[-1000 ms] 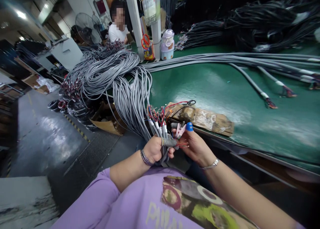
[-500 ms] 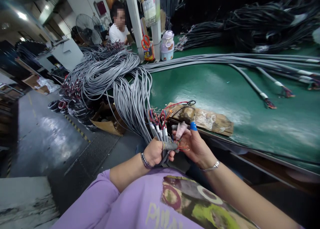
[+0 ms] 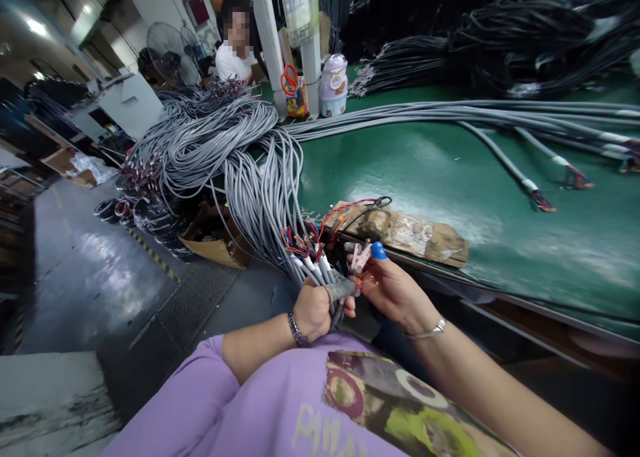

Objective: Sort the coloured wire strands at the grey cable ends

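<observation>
My left hand (image 3: 316, 308) is wrapped around a bunch of grey cables (image 3: 313, 270) in front of my body. White bands and fanned-out coloured wires (image 3: 299, 241) show at their ends, above the fist. Grey wrapping covers my left index finger, which points right. Close beside it, my right hand (image 3: 393, 285) is closed, with a blue cover on its thumb. It holds a small pink clip-like tool (image 3: 361, 256), partly hidden by the fingers. Thin orange-red wires (image 3: 367, 284) stick out between the two hands; which hand grips them I cannot tell.
A taped wooden board (image 3: 425, 237) lies at the green table's (image 3: 390, 170) near edge, a red and black lead over it. Coiled grey cables (image 3: 220, 137) hang off the table's left end. An open cardboard box (image 3: 215, 240) stands below. A person (image 3: 234, 50) sits beyond.
The cable ends in my left hand have tilted left. The pink tool has turned slightly and looks sharper. My right hand has shifted a little; the view has moved slightly.
</observation>
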{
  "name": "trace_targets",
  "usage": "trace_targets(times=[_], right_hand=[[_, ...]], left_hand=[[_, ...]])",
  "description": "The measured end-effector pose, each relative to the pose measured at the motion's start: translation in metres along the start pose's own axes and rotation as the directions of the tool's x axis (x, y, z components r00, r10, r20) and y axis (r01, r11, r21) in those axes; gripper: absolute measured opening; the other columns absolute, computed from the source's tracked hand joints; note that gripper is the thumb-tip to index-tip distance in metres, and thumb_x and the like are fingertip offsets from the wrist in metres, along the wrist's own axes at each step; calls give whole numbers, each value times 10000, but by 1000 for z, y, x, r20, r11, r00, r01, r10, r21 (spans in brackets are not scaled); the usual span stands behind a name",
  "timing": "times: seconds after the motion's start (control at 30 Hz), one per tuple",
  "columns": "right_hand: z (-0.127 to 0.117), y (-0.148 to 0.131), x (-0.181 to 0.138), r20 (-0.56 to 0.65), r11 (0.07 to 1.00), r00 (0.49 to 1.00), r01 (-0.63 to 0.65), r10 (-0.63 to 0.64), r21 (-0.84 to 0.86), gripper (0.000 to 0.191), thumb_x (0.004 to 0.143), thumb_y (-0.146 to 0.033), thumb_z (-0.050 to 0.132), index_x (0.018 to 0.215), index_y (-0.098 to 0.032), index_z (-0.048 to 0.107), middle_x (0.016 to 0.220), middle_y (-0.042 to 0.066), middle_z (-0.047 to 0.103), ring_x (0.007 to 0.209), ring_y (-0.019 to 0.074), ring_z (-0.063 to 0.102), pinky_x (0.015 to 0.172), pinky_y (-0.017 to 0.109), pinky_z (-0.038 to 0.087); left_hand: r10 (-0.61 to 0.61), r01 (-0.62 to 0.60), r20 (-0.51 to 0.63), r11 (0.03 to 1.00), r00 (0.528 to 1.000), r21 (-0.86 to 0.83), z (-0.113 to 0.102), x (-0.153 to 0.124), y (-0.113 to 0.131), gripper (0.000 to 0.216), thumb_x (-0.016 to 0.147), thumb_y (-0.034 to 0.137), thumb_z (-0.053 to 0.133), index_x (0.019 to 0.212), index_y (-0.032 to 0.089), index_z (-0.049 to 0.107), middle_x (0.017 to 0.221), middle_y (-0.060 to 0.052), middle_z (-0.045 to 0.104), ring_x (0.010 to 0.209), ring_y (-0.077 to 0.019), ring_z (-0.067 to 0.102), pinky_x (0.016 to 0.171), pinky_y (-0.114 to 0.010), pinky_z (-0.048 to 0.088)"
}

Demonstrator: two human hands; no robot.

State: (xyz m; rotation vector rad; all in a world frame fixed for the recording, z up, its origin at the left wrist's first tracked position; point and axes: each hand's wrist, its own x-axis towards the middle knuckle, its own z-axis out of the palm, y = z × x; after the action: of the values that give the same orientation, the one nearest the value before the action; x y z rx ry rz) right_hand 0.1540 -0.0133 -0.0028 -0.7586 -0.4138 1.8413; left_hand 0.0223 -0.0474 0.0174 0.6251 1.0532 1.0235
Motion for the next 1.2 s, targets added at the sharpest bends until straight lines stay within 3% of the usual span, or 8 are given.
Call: trace_targets(times=[0.23, 0.47, 0.7, 0.97, 1.2], right_hand=[[1, 4, 4, -2, 996, 997, 79, -79, -43, 370, 721, -569, 726, 790, -207, 701, 673, 13, 674, 531, 130, 550, 523, 279, 447], [0, 2, 0, 34, 1000, 999, 10, -10, -10, 447, 727, -659, 655, 810, -222, 695, 769, 29, 705, 587, 145, 589, 546, 285, 478], [4, -5, -4, -3, 1000, 1000, 10, -10, 1, 244, 749, -456, 743, 767, -220, 685, 803, 26, 723, 600, 129, 595, 569, 261, 499], [-3, -4, -4, 5, 1000, 1000, -19, 19, -20, 286, 729, -489, 753, 776, -215, 685, 700, -6, 671, 587, 119, 592, 539, 236, 501], [-3, -7, -4, 8, 999, 1000, -15, 15, -42, 268, 727, -467, 764, 775, -207, 723, 794, 23, 721, 637, 127, 610, 611, 251, 517]], left_hand=[[-17, 18, -17, 998, 1000, 53, 0, 5, -2, 387, 520, 434, 798, 592, 134, 565, 437, 9, 534, 370, -90, 479, 395, -223, 406], [-9, 9, -3, 999, 1000, 45, -5, -1, -5, 358, 536, 415, 787, 581, 122, 587, 455, -11, 548, 378, -100, 482, 400, -234, 394], [27, -29, -51, 999, 998, -35, -4, -7, -3, 339, 520, 395, 789, 590, 131, 589, 470, -7, 562, 400, -96, 494, 408, -223, 403], [86, -89, -33, 992, 996, -85, -1, -12, -2, 360, 542, 430, 792, 590, 129, 601, 444, 0, 549, 386, -92, 492, 405, -216, 398], [61, -67, -88, 996, 994, -65, 4, -5, -4, 396, 524, 451, 811, 588, 133, 583, 447, 7, 548, 379, -84, 485, 411, -215, 408]])
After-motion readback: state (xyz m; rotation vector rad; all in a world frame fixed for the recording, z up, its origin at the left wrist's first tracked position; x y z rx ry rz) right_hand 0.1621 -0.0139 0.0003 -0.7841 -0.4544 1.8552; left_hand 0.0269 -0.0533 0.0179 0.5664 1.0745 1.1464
